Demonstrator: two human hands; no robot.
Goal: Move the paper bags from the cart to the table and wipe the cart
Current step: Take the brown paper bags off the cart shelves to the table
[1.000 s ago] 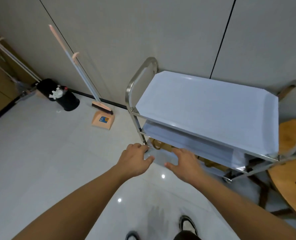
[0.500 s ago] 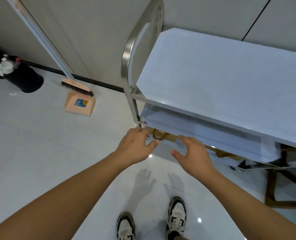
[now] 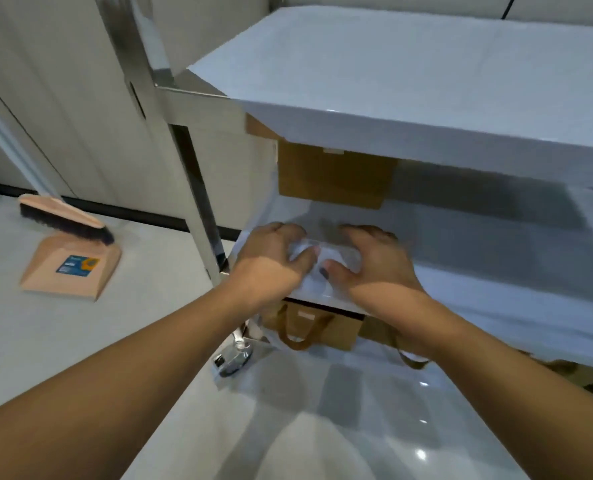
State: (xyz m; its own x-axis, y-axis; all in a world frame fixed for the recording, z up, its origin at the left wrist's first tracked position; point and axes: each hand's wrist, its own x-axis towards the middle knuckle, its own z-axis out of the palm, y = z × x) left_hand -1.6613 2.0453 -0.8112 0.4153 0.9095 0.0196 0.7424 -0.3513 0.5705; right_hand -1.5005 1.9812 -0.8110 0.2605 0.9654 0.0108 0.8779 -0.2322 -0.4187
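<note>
Cart of steel stands before you, its shelves covered in white sheets. Brown paper bags stand at the back of the middle shelf, and more bags show on the shelf beneath. Your left hand and right hand rest side by side on the middle shelf's front edge, fingers curled, each grip bunching the white covering. Dustpan and brush sit on the floor to your left.

Your left hand and right hand sit side by side on the cart's middle shelf. A paper bag stands at the far side of that shelf, more bags lie on the shelf below, and the dustpan rests on the floor to your left.
</note>
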